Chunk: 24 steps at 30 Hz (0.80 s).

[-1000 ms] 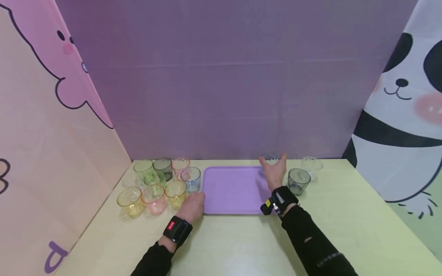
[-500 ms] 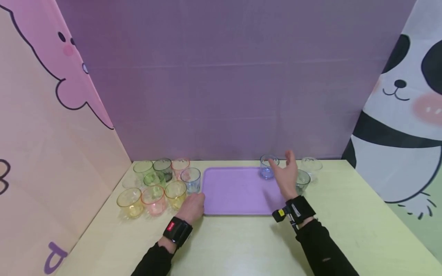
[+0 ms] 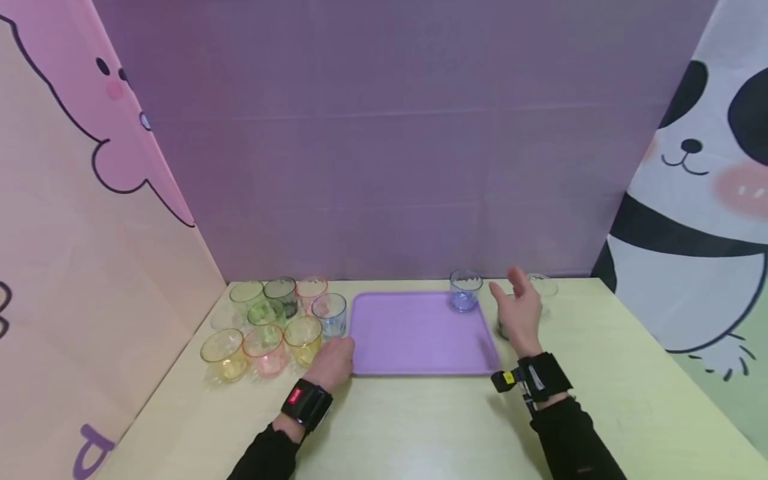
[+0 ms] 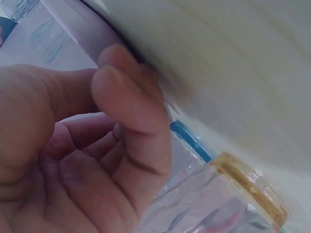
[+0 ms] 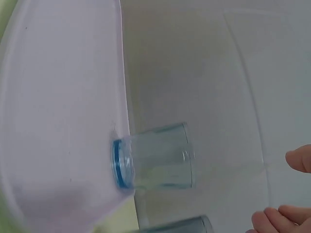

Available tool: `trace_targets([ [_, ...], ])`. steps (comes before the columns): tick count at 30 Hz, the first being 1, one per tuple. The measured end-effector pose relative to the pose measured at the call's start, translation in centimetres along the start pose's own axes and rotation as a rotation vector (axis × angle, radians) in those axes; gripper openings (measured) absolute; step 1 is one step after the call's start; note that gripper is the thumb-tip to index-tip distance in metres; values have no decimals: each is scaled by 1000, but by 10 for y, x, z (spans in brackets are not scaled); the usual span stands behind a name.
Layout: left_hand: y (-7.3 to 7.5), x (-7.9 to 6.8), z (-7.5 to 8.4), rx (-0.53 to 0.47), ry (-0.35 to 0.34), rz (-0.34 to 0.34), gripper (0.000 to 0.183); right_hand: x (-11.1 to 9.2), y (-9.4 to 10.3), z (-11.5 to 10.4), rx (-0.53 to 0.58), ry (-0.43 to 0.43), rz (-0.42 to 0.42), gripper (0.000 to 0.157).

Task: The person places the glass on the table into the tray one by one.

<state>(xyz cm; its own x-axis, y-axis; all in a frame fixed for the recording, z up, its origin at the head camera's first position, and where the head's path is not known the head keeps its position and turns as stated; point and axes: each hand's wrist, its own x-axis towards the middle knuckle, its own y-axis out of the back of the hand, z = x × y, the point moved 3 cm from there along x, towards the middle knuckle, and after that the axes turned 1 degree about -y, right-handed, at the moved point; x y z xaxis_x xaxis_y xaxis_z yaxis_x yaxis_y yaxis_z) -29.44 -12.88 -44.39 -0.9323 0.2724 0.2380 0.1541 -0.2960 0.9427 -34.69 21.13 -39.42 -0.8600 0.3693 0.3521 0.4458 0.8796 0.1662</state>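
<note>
Left hand pinches the tray near its front left corner. Right hand, spread wide, holds nothing beside the partly hidden dark glass. Blue glass stands upright at the tray's far right corner. Advised: firm left grip, right fingers clear of rims.

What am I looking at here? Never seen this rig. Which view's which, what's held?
There's no robot: it's a person working bare-handed at a table. The wide view comes from a head camera looking forward and down; the two close-ups come from cameras on the left and right wrists.

A purple tray lies in the middle, with a blue glass upright on its far right corner. Coloured glasses crowd the left side; a gray glass and a clear glass are at right.

The left hand grips the tray's left edge. The right hand holds nothing.
</note>
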Motion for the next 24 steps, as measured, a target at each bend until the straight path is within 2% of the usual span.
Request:
trace_targets([
  [6,-1,0,0,-11,7,-16,11,2,15,6,-82,-10,31,54],
  [12,0,1,0,-20,23,-27,12,9,31,13,-254,101,71,49],
  [21,-1,0,-1,-32,35,-40,12,12,40,28,-371,72,-6,56],
  [24,-1,0,-2,-29,39,-46,11,12,40,30,-414,52,-53,63],
])
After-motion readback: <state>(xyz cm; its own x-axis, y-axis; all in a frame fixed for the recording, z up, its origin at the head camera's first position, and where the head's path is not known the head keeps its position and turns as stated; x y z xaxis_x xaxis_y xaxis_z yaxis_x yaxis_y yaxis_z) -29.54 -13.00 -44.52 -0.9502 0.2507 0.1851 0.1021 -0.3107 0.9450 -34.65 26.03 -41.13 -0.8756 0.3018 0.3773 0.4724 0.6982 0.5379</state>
